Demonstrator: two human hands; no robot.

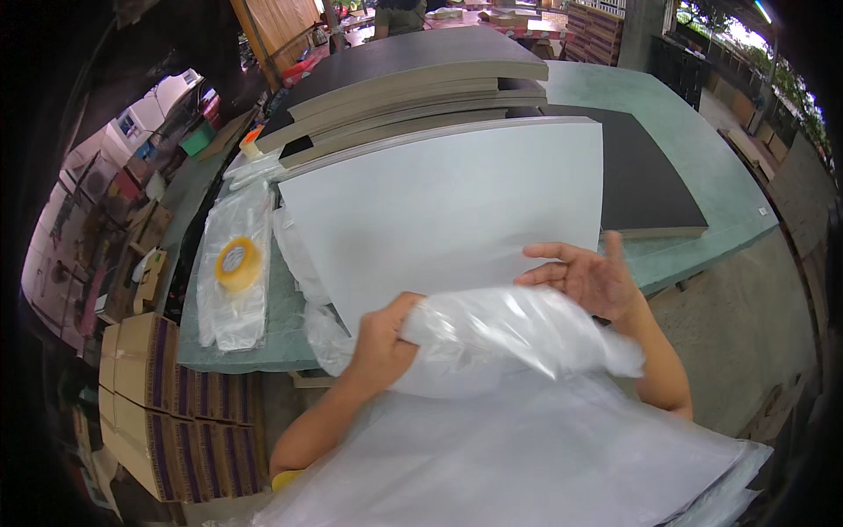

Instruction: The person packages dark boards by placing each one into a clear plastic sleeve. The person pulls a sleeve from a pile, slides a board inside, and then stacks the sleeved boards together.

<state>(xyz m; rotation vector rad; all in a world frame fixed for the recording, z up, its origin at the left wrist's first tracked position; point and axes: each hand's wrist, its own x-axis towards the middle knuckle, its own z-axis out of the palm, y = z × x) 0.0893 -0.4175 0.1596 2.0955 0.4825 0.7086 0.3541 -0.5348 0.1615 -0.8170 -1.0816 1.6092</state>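
My left hand (383, 343) is closed on the gathered edge of a clear plastic bag (509, 325). The bag stretches to the right in a bunched, shiny fold. Behind its right part, my right hand (580, 277) is raised with fingers spread, apart from the bag as far as I can see. Below the hands, a wide pile of clear plastic sheeting (527, 457) covers the front. Just beyond the hands lies a large white panel (448, 202) atop other sheets on the green table (597, 83).
Dark-topped boards (413, 66) are stacked at the table's back, with another dark board (645, 171) at right. Yellow tape (239, 263) rests on folded plastic bags (230, 307) at left. Cardboard cartons (145, 369) stand below. A person (399, 18) is in the background.
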